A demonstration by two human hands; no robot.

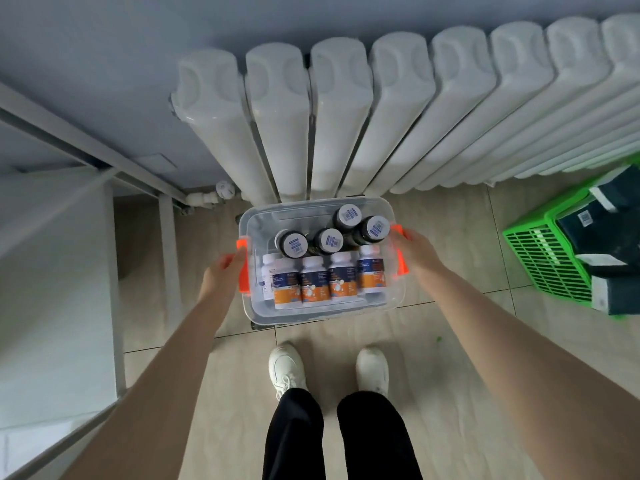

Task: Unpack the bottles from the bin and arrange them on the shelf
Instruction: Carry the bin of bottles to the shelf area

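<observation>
Holding: left hand (223, 273) and right hand (414, 251) each curl around an orange handle (401, 265) of the clear bin (311, 315).
Bin place: between radiator (346, 116) and white shoes (287, 368).
Inside: 4 dark bottles (327, 240) behind white bottles (313, 282).
Shelf (52, 254): at left.

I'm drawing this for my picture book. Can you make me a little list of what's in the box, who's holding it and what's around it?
Box: clear bin, orange handles, no lid on
Left hand: grips the handle on its side
Right hand: grips the handle on its side
Far row: four dark bottles, upright, caps showing
Near row: at least four white bottles, orange and blue labels facing up
Behind: white radiator
Right side: green crate
Left side: white shelf
On floor or lifted: cannot tell
</observation>
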